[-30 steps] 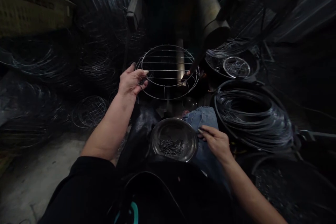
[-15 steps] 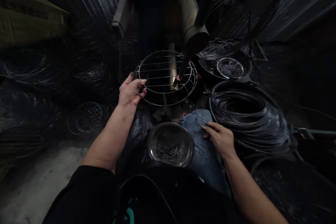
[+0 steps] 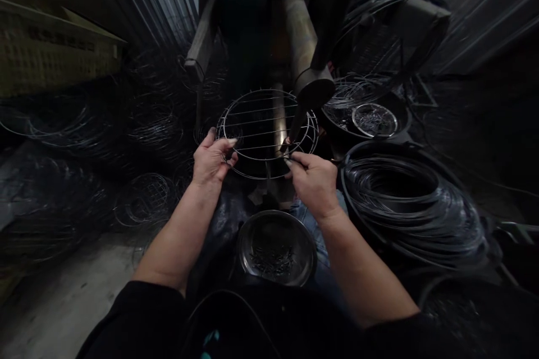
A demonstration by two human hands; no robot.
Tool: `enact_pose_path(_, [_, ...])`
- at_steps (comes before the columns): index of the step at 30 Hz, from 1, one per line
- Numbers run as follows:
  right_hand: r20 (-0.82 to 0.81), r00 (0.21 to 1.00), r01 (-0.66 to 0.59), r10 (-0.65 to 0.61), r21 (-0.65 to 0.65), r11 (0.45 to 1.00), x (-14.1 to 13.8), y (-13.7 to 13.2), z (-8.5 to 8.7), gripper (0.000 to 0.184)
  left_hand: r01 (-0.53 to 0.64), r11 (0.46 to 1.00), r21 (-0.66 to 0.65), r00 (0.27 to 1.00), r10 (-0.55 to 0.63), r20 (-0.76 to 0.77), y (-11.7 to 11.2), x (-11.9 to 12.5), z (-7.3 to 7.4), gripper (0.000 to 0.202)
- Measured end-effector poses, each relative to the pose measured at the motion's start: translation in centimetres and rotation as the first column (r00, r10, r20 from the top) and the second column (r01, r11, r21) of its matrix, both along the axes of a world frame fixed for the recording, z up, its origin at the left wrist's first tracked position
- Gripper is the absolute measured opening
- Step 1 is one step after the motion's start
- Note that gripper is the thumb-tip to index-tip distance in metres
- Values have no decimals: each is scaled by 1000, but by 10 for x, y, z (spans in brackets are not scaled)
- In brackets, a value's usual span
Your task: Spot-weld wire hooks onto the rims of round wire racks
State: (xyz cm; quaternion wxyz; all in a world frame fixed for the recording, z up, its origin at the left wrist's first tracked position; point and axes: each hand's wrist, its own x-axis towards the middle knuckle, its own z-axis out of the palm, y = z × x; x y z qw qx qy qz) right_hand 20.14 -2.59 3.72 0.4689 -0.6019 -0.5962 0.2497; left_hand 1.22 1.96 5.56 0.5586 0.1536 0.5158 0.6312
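A round wire rack [image 3: 261, 125] with parallel cross wires stands nearly upright in front of me, held at its left rim by my left hand [image 3: 213, 160]. My right hand [image 3: 314, 179] is at the rack's lower right edge, its fingertips pinching a thin short wire piece [image 3: 291, 160] that is mostly hidden. A dark electrode tip [image 3: 293, 129] of a welding machine reaches down behind the rack's wires. Below the hands, a steel bowl [image 3: 252, 249] holds several short wire pieces [image 3: 273, 261].
Large coils of dark wire [image 3: 410, 202] lie to the right, beside a black basin [image 3: 374, 129] of wire. Stacked finished wire racks [image 3: 145, 199] fill the left side. My denim-covered lap [image 3: 309, 216] lies under the bowl. Corrugated metal sheeting [image 3: 147, 0] rises behind.
My right hand has risen from my denim lap beside the bowl to the rack's lower right edge, now pinching a wire piece. My left hand keeps the rack, and the view has shifted slightly.
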Motion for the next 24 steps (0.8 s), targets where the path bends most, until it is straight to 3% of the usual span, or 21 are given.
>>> enact_pose_path(4, [-381, 918, 70, -112, -121, 990, -8, -2, -6, 23, 17, 1000, 4, 1000, -17, 5, 8, -6, -3, 84])
enact_pose_path(9, [-562, 812, 52, -158, -200, 978, -16, 2, 3, 25, 34, 999, 5, 999, -34, 6, 16, -8, -7, 87])
enact_pose_path(18, [-548, 829, 124, -113, -17, 992, -17, -2, -26, 21, 68, 997, 37, 998, -68, -12, 22, -10, -8, 80])
enact_pose_path(24, [-520, 841, 133, -151, -71, 989, -14, -1, -27, 25, 95, 994, 46, 995, -93, -30, 26, -9, -5, 78])
